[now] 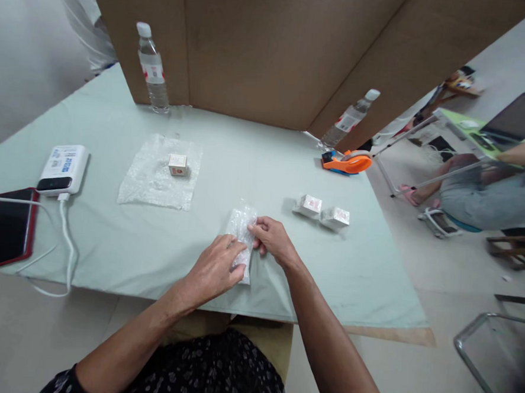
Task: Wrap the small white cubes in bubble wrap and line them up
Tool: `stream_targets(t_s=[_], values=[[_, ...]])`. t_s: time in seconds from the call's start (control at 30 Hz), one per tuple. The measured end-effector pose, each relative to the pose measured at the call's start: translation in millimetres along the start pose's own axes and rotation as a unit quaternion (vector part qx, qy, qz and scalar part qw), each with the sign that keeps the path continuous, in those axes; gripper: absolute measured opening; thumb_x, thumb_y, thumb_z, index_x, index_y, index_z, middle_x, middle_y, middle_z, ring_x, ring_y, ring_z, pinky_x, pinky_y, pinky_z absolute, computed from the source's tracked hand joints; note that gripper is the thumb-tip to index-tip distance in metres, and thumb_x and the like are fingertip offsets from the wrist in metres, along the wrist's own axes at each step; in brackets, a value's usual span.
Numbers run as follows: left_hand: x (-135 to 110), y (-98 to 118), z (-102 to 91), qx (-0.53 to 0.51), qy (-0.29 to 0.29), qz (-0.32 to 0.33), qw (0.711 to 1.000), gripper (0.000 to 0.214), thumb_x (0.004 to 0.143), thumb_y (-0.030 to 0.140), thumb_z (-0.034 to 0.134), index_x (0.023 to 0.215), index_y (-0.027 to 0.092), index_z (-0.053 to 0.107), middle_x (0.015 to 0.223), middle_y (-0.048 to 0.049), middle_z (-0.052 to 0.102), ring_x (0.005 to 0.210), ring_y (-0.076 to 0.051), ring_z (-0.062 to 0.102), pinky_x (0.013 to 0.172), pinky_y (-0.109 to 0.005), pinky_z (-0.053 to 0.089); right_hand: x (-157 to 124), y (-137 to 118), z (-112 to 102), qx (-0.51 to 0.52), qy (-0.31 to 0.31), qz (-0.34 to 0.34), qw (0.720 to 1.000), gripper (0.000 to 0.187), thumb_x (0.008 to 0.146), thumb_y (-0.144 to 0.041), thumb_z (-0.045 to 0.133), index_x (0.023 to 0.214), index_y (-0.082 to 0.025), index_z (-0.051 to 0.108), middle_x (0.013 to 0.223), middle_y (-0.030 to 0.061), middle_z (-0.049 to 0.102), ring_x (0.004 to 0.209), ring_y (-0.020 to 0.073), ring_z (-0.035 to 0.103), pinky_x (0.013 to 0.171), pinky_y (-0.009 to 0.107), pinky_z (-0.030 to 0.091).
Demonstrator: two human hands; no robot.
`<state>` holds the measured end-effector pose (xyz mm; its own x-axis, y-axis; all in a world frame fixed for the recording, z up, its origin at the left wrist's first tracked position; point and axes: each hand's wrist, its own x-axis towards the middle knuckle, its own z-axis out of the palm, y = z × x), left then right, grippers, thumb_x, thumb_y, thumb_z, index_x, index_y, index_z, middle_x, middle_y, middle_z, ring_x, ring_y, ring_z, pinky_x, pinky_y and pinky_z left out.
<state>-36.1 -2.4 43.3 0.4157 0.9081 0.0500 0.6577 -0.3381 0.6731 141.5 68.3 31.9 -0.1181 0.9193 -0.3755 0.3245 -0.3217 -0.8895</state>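
A folded strip of clear bubble wrap (242, 219) lies near the front of the table, between my two hands. My left hand (213, 267) rests across its left side, fingers and thumb closed down on it. At the right edge, my right hand (274, 240) pinches the wrap between thumb and fingers. Whether a box is inside the fold cannot be made out. To the left, a small printed box (178, 165) sits on a flat sheet of bubble wrap (145, 180). Two small wrapped boxes, one (310, 206) beside the other (336, 217), stand to the right.
An orange tape dispenser (348, 162) is at the back right. Water bottles (153, 74) (348, 120) stand before a tall cardboard panel (271, 49). A white power bank (64, 166) with cables and a phone (6, 228) lie left. Another person (489, 186) sits at right.
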Motion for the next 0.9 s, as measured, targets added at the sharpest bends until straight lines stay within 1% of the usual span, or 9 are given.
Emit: stream_targets(t_s=[0.17,0.3,0.37,0.4,0.53,0.6,0.77,0.83,0.9], values=[[-1,-4,2.4,-0.009,0.003,0.014,1.000,0.035,0.084,0.017,0.054,0.119,0.017,0.063,0.122,-0.0128,0.060,0.119,-0.027,0.056,0.105,-0.043,0.048,11,1,-1,-0.031,0.006,-0.002,0.999,0.028,0.075,-0.044,0.066,0.073,-0.019,0.053,0.042,-0.0072,0.051,0.030,0.0072,0.039,0.031,0.019,0.028],[-3,-6,4.4,-0.002,0.011,0.022,1.000,0.039,0.084,0.017,0.056,0.123,0.018,0.061,0.141,-0.0144,0.051,0.128,-0.028,0.051,0.108,-0.045,0.046,25,0,-1,-0.073,-0.017,-0.002,0.997,0.030,0.071,-0.043,0.068,0.064,-0.021,0.050,0.040,-0.0085,0.044,0.035,0.0077,0.037,0.036,0.021,0.027],[-4,-6,3.7,0.017,0.013,0.038,0.999,0.040,0.086,0.017,0.055,0.126,0.020,0.060,0.150,-0.0122,0.044,0.130,-0.028,0.050,0.108,-0.046,0.046,31,0,1,-0.089,-0.016,-0.025,0.996,0.028,0.067,-0.042,0.069,0.062,-0.019,0.052,0.045,-0.0082,0.044,0.041,0.0074,0.038,0.041,0.021,0.028],[-4,-5,3.1,0.028,0.011,0.046,0.998,0.040,0.087,0.017,0.055,0.126,0.021,0.060,0.151,-0.0115,0.045,0.128,-0.028,0.050,0.108,-0.046,0.046,33,0,1,-0.095,-0.006,-0.042,0.995,0.027,0.065,-0.041,0.069,0.062,-0.019,0.054,0.049,-0.0075,0.045,0.045,0.0076,0.039,0.043,0.021,0.029],[-3,-4,0.6,0.037,-0.012,0.059,0.998,0.035,0.090,0.018,0.051,0.124,0.019,0.062,0.128,-0.0104,0.064,0.108,-0.027,0.057,0.100,-0.046,0.048,29,3,6,-0.084,0.030,-0.113,0.990,0.024,0.067,-0.040,0.067,0.066,-0.018,0.058,0.061,-0.0045,0.051,0.059,0.0102,0.043,0.054,0.022,0.035],[-2,-4,0.0,0.025,-0.014,0.055,0.998,0.035,0.090,0.018,0.051,0.123,0.019,0.063,0.119,-0.0090,0.068,0.103,-0.026,0.058,0.097,-0.044,0.048,20,2,9,-0.050,0.029,-0.140,0.988,0.025,0.071,-0.042,0.066,0.071,-0.018,0.058,0.064,-0.0035,0.052,0.063,0.0115,0.045,0.057,0.023,0.038],[-2,-9,0.7,0.000,-0.005,0.061,0.998,0.029,0.090,0.019,0.051,0.116,0.019,0.064,0.115,-0.0090,0.067,0.105,-0.025,0.058,0.099,-0.043,0.046,-6,-2,13,0.013,0.012,-0.183,0.983,0.026,0.077,-0.044,0.064,0.078,-0.020,0.056,0.070,-0.0033,0.053,0.067,0.0127,0.048,0.064,0.025,0.041],[-4,-11,3.2,-0.027,0.022,0.057,0.998,0.026,0.089,0.020,0.053,0.113,0.019,0.064,0.118,-0.0097,0.063,0.109,-0.024,0.057,0.100,-0.041,0.046,-16,-4,15,0.009,0.009,-0.196,0.981,0.024,0.079,-0.043,0.064,0.080,-0.020,0.056,0.071,-0.0032,0.054,0.068,0.0128,0.049,0.067,0.025,0.041],[-8,-12,7.3,-0.064,0.064,0.035,0.995,0.024,0.087,0.020,0.057,0.110,0.019,0.062,0.118,-0.0098,0.059,0.110,-0.023,0.057,0.098,-0.038,0.049,-26,-6,16,0.004,0.010,-0.203,0.979,0.022,0.080,-0.041,0.064,0.081,-0.020,0.057,0.072,-0.0029,0.055,0.069,0.0130,0.050,0.068,0.025,0.042]])
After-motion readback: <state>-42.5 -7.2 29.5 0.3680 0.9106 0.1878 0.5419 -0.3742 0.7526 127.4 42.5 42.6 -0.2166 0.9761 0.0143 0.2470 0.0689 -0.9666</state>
